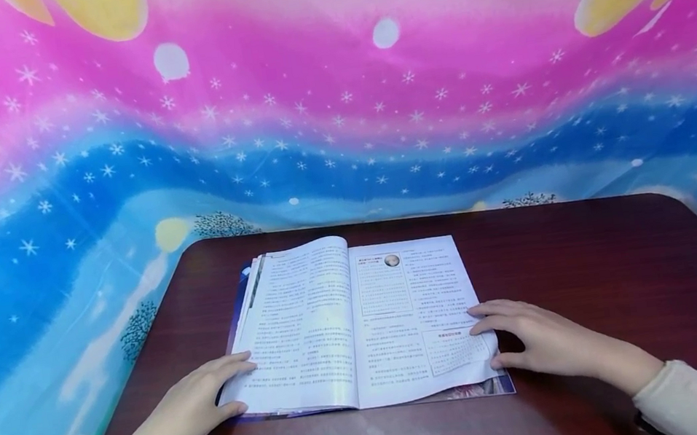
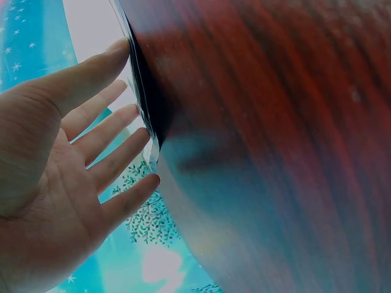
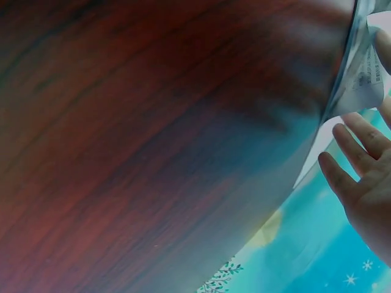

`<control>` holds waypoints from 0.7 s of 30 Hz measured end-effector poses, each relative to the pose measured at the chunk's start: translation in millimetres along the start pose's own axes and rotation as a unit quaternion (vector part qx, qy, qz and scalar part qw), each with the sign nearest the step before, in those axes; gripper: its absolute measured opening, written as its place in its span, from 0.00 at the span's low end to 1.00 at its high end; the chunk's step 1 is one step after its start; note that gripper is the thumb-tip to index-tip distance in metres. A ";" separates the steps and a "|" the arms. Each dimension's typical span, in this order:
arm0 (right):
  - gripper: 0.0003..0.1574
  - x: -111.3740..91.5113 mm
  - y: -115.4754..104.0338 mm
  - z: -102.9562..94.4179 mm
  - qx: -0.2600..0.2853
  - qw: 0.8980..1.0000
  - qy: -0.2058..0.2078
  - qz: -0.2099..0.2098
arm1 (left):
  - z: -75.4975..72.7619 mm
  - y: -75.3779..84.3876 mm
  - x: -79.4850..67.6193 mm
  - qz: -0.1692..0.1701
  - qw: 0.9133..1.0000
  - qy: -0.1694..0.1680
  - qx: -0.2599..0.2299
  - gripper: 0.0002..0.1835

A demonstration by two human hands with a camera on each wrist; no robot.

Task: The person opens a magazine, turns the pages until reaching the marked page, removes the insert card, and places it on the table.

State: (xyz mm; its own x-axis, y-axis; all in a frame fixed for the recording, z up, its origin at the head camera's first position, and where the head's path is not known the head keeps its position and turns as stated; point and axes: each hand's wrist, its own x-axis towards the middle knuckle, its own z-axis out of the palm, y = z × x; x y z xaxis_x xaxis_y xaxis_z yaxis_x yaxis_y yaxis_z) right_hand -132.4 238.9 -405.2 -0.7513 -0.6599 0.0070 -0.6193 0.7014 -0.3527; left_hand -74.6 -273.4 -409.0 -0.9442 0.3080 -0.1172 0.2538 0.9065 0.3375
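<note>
Where the left hand (image 1: 184, 401) meets the open magazine (image 1: 314, 354), its fingers are extended and spread, with the fingertips at the outer margin and the thumb nearer the person at the same edge. The magazine lies directly right of these fingers, on the brown table (image 1: 592, 259). Right of the left fingertips, the left page (image 1: 294, 305) swells toward the spine (image 1: 354, 334). The spine marks the long axis: it runs away from the person, between the two sets of fingers. Right of the spine, the right page (image 1: 398, 347) extends to the right hand (image 1: 549, 334). Its near outer corner curls up just beside the right thumb, leaving a glossy sheet (image 1: 480, 388) visible below. The right fingers are extended and spread; the fingertips touch the page margin, and the thumb is at the page edge. The right hand is therefore nearer to the raised corner; the left hand is across the spine from it. Beyond both sets of fingertips, a patterned cloth (image 1: 337, 131) hangs behind the table.
</note>
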 end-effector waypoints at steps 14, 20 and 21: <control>0.25 16.0 -8.3 -12.6 -0.002 0.998 0.067 -0.017 | -0.5 1.4 -0.9 0.004 1.000 0.005 -0.009 0.30; 0.24 23.1 -14.1 -19.9 -0.005 0.996 0.092 -0.020 | 1.4 1.0 -0.5 -0.001 1.000 0.003 -0.010 0.29; 0.23 24.5 -15.2 -21.1 -0.005 0.995 0.099 -0.024 | 1.7 1.1 -0.6 0.000 1.000 0.003 -0.011 0.29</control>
State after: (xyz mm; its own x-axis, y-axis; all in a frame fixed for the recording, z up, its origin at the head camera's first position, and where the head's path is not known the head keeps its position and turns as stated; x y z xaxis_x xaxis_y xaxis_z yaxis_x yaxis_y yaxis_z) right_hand -146.3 217.8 -379.9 -0.7500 -0.6279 0.2082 -0.6576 0.6735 -0.3377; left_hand -73.5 -272.1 -410.2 -0.9455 0.3057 -0.1121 0.2487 0.9003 0.3572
